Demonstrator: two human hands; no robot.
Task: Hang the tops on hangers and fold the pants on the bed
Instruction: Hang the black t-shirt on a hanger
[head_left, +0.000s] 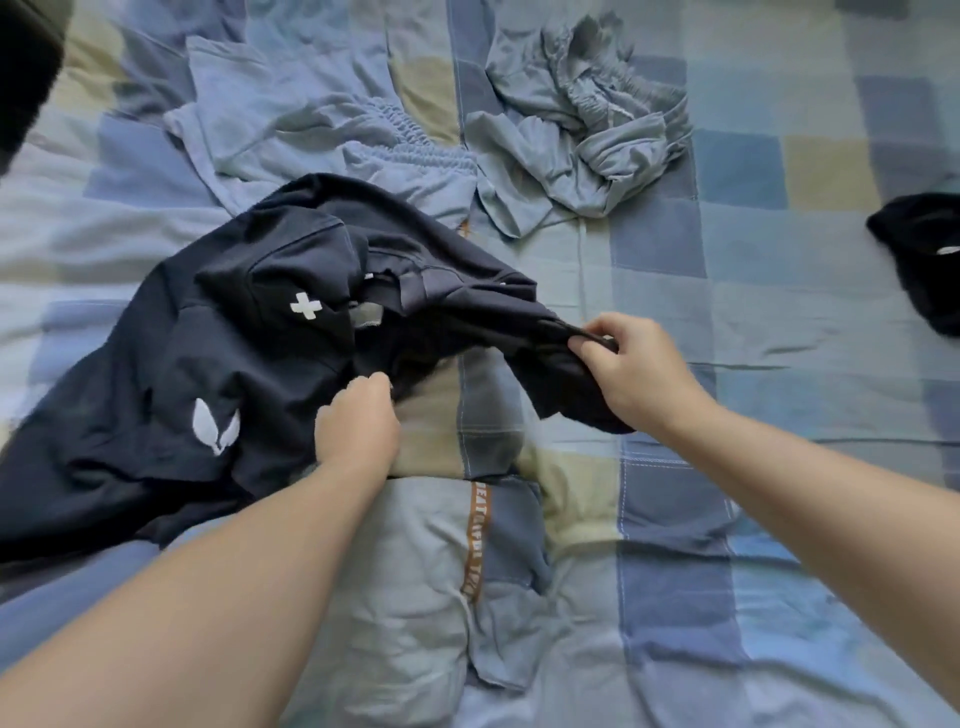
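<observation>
Navy garment (234, 338), soft and rumpled, gripped by left hand (358, 431), edge pinched by right hand (639, 374).

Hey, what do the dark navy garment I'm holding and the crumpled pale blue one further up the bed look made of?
The dark navy garment with white stitched marks looks like soft matte knit, probably cotton jersey: it drapes limply and shows no sheen. The crumpled pale blue garment with a drawstring waistband seems a thinner, light fabric, judging by its fine creases; fibre unclear.
</observation>
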